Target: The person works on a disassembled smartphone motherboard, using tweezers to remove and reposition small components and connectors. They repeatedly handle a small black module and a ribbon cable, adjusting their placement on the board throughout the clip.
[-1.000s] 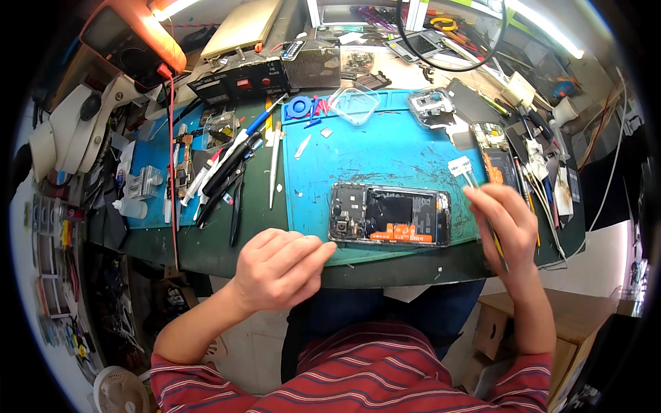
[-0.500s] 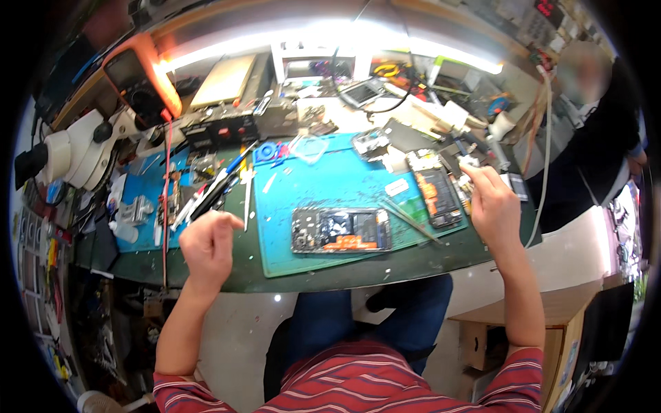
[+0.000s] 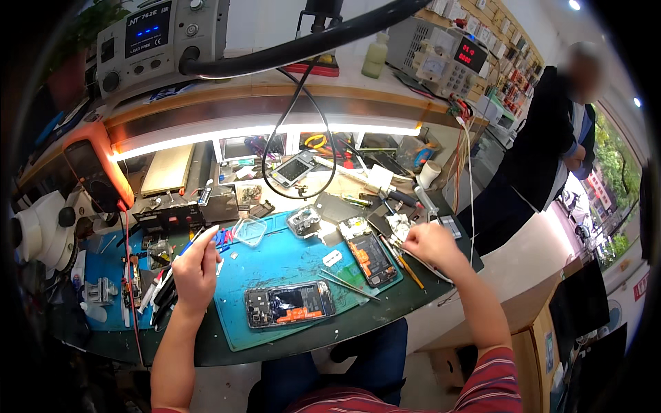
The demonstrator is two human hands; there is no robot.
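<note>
My left hand [image 3: 197, 274] is closed, thumb and fingertips pressed together, above the left edge of the blue work mat [image 3: 237, 330]. Behind its fingertips lies a blue pen-like tool [image 3: 190, 242]; whether the hand grips anything is unclear. To the right, my right hand [image 3: 435, 246] has its fingers pinched together beside a small whitish part [image 3: 399, 226] in the clutter, and its fingertips are too small to read. Between the hands, an opened phone [image 3: 289, 305] with an orange strip lies on the mat. A second opened phone [image 3: 372, 258] and tweezers [image 3: 349, 285] lie nearer my right hand.
An orange-cased multimeter [image 3: 96, 172] and a white microscope [image 3: 41, 230] stand at the left. A black cable loop [image 3: 265, 162] hangs over the back of the bench. A clear plastic box [image 3: 250, 231] sits on the mat. A person [image 3: 527, 148] stands at the right.
The view has tilted up, bringing the upper shelf and its equipment into sight. My left hand has moved farther over the bench. My right hand is still over the clutter at the right.
</note>
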